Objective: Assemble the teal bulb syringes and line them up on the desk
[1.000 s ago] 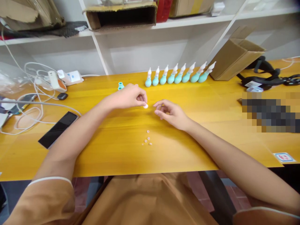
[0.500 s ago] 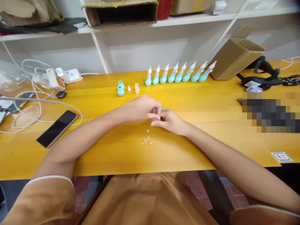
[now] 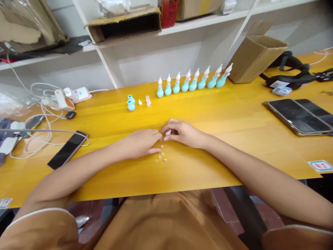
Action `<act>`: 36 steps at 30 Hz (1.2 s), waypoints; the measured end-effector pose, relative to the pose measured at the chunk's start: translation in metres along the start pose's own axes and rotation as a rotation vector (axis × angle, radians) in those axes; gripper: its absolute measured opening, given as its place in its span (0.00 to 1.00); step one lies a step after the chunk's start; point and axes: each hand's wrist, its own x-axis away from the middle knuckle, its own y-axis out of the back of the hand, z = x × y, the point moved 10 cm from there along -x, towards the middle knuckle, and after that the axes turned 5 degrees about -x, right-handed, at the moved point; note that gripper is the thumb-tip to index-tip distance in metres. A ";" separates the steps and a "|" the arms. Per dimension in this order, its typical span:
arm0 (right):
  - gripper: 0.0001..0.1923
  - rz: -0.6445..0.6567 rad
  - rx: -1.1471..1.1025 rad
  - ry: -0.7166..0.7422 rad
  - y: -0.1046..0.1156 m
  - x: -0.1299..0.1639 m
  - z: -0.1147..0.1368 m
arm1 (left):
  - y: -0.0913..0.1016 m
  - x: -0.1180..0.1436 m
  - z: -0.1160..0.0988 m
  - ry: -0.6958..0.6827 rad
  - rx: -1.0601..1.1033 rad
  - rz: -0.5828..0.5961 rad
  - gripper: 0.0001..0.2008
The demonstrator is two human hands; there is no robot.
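Note:
My right hand (image 3: 183, 134) is curled round a small white nozzle tip (image 3: 168, 132), which shows between thumb and fingers. Just left of it, my left hand (image 3: 142, 144) is held low over the table, thumb and fingers apart, with nothing seen in it. Several tiny pale pink rings (image 3: 162, 153) lie below the fingertips. Farther back stand two open teal bulbs (image 3: 131, 106), a loose white nozzle tip (image 3: 139, 102) and pink connector pieces (image 3: 148, 101). To their right, several assembled teal bulbs with white tips (image 3: 192, 85) form a row.
A phone (image 3: 68, 149) and tangled white cables (image 3: 45, 114) lie on the left of the yellow table (image 3: 208, 166). At the right are dark-screened devices (image 3: 299, 116), a black strapped headset (image 3: 288, 74) and a cardboard box (image 3: 255, 55). Shelves (image 3: 203, 26) rise behind.
My hands have come apart: the left moved down and left toward the rings, its fingers now spread. The white tip now shows in my right hand. The camera view has shifted slightly.

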 end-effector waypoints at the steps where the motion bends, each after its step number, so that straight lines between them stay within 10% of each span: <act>1: 0.11 0.001 0.010 -0.006 -0.001 0.000 -0.001 | -0.006 -0.001 0.002 -0.004 0.064 -0.037 0.16; 11: 0.17 0.048 -0.062 -0.053 0.003 0.003 -0.004 | -0.022 -0.005 0.017 -0.053 0.439 -0.360 0.06; 36: 0.07 0.156 -0.077 -0.081 -0.006 0.013 0.016 | -0.019 -0.004 0.047 0.026 1.015 -0.512 0.09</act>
